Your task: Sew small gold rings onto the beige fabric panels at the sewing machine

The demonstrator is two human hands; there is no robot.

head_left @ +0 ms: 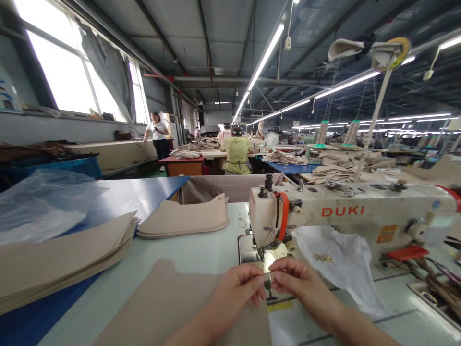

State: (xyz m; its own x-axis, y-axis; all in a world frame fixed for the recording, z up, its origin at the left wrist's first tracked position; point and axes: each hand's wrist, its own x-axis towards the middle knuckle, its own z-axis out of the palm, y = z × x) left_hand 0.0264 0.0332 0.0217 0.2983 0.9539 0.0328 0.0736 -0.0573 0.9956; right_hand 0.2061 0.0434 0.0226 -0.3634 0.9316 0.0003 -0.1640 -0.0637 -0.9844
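My left hand [236, 288] and my right hand [298, 281] meet just in front of the needle of a white DUKI sewing machine [345, 211]. Both pinch a small metal piece [267, 276] between their fingertips; what it is I cannot make out. Under my left hand lies a flat beige fabric panel [165, 302] on the pale table [194, 247]. A white plastic bag [342, 264] with small brass rings on it lies to the right of my right hand, under the machine's arm.
Stacks of beige panels lie at the left [61, 259] and centre [183, 218]. Clear plastic [39, 202] covers the blue table [140, 192]. A seated person in yellow-green [236, 154] and a standing person [157, 134] work farther back. Thread cones [351, 132] stand behind the machine.
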